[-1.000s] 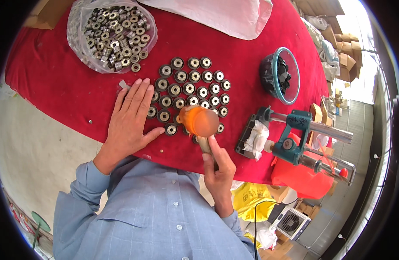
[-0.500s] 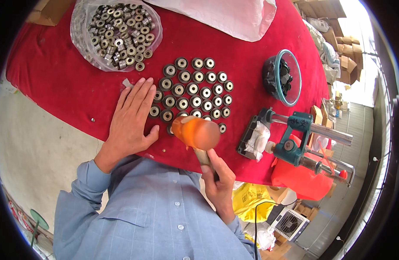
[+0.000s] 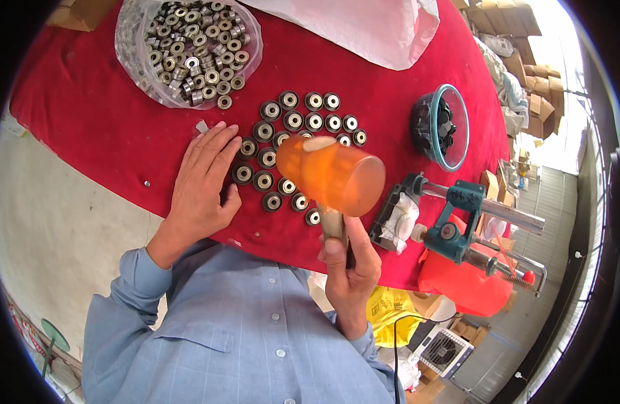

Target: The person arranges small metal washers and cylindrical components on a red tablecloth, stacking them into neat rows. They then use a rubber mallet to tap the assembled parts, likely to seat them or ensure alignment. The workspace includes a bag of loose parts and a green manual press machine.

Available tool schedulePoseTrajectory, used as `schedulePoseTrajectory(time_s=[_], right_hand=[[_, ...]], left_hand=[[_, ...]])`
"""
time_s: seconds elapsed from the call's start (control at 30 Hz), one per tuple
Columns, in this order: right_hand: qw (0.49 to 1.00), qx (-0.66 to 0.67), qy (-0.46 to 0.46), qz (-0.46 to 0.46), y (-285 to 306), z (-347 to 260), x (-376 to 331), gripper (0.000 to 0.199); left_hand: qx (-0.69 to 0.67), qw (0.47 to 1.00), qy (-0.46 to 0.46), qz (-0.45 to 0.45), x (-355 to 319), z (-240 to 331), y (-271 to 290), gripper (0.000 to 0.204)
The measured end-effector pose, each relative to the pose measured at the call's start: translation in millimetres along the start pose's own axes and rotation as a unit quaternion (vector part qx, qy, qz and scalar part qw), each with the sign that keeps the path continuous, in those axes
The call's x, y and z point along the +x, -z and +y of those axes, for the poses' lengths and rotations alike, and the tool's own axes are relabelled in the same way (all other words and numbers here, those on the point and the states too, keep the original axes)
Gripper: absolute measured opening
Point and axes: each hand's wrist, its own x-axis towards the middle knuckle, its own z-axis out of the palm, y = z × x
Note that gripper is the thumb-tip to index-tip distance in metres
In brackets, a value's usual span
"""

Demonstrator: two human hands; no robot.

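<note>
My right hand (image 3: 354, 276) is wrapped round the handle of a mallet with a translucent orange head (image 3: 327, 172). The mallet head is raised over the lower right of a cluster of metal bearings in black rings (image 3: 293, 120), and hides part of it. These ringed bearings lie flat in rough rows on a red cloth (image 3: 88, 128). On the cloth, just left of the cluster, my left hand (image 3: 203, 178) lies palm down with fingers stretched out and nothing in it.
A clear plastic bag of loose bearings (image 3: 201, 57) stands at the far left. On the right are a clear tub of black parts (image 3: 446, 128) and a green hand press (image 3: 458, 215) with crumpled white material (image 3: 402, 219) on its base. A white sheet (image 3: 384, 34) lies at the back.
My right hand and the mallet have risen and shifted right, and the mallet head now covers more of the cluster's right side. My left hand stays in nearly the same spot.
</note>
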Motion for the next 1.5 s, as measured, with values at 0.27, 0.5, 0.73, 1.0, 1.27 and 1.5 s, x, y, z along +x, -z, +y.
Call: schedulePoseTrajectory(time_s=[0.27,0.5,0.73,1.0,1.27,1.5], right_hand=[[0.997,-0.052,-0.022,-0.043,-16.1,6.8,28.7,0.06],[0.993,-0.1,0.063,-0.017,-35.0,11.3,56.3,0.059],[0.998,-0.04,0.036,-0.027,-22.6,-6.2,41.9,0.054],[0.996,-0.066,0.033,-0.052,-41.5,1.4,41.7,0.059],[0.988,-0.109,0.065,-0.084,-38.1,-0.5,11.5,0.064],[0.997,0.038,-0.051,-0.032,-17.9,12.9,-7.0,0.056]], left_hand=[[-0.016,1.0,-0.003,0.015,-2.0,0.7,-0.6,0.07],[-0.013,1.0,-0.005,0.025,0.4,-0.5,-2.1,0.066],[-0.08,0.995,0.022,0.056,-3.3,-3.8,-3.3,0.07],[-0.121,0.989,0.026,0.087,-1.7,-4.5,-1.9,0.073],[-0.155,0.983,0.056,0.078,-1.7,-0.3,3.0,0.081],[-0.076,0.996,-0.007,0.035,0.1,-4.5,2.0,0.068]])
